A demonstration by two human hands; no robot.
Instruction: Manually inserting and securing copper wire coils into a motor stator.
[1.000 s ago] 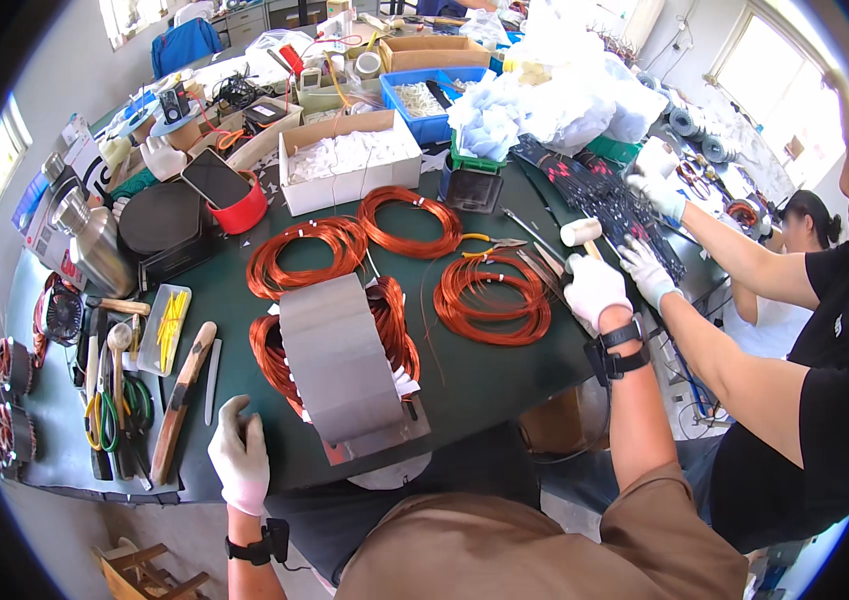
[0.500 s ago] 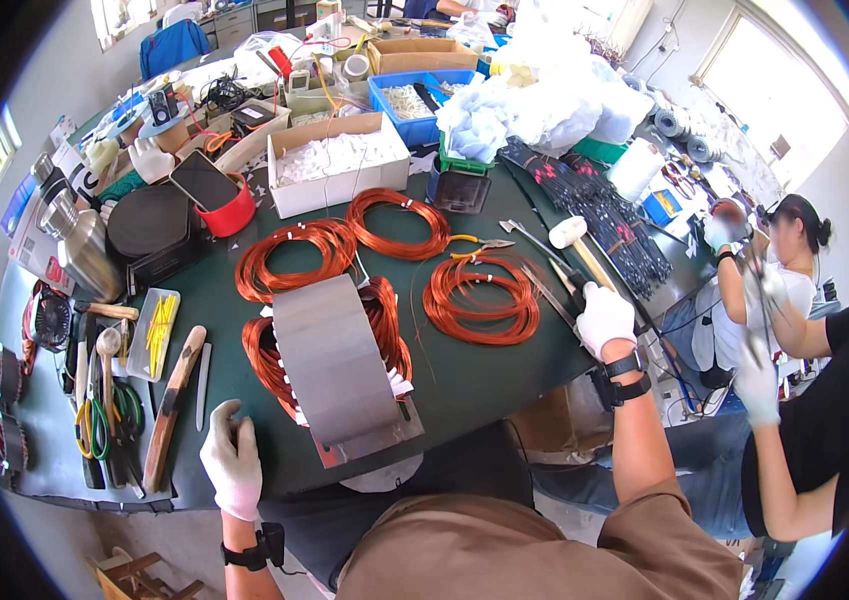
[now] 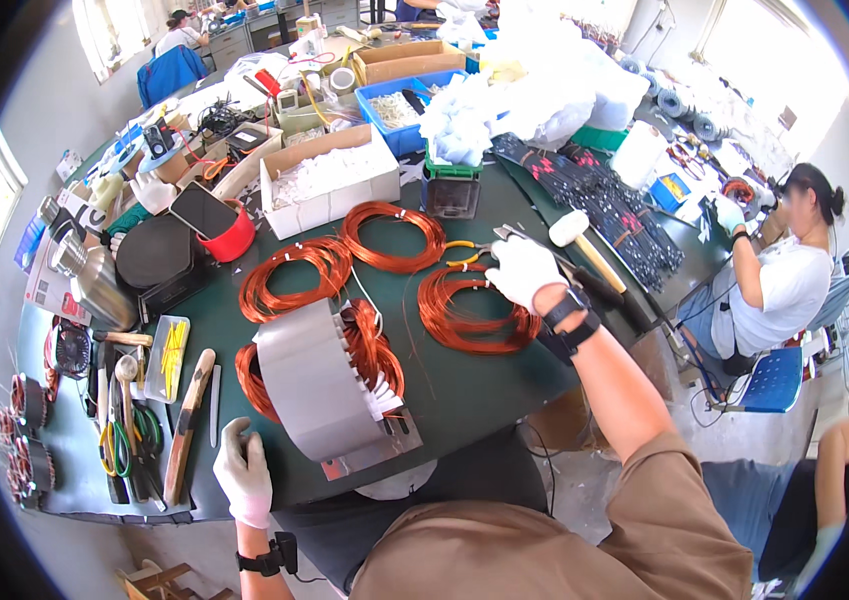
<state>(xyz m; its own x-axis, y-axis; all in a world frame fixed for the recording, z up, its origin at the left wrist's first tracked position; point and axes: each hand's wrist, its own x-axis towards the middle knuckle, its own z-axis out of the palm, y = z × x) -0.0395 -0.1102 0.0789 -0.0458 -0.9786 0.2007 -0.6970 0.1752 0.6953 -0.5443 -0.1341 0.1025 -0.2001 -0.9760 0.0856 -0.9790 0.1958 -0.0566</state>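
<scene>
My gloved right hand (image 3: 527,272) is over the far edge of a copper wire coil (image 3: 474,325). It covers the jaws of yellow-handled pliers (image 3: 462,254); its fingertips are partly hidden, so a grip cannot be made out. Near the table's front edge, my gloved left hand (image 3: 244,475) rests with fingers loosely bent, thumb apart and nothing in it. Between my hands stands a grey metal stator core (image 3: 309,380), with copper windings (image 3: 372,345) and white insulation pieces at its open end. Two more copper coils (image 3: 294,280) (image 3: 394,238) lie behind it.
A white-headed mallet (image 3: 584,250) and dark sleeved wires (image 3: 604,215) lie to the right. A white box (image 3: 329,180) of small white pieces stands behind the coils. Left are a yellow-strip tray (image 3: 167,360), a wooden stick (image 3: 189,425) and scissors (image 3: 116,445). A co-worker (image 3: 784,260) sits right.
My right hand has moved left from the dark-handled tools to the pliers. My left hand stays by the table edge. The view has shifted, and the standing person has moved toward the lower right.
</scene>
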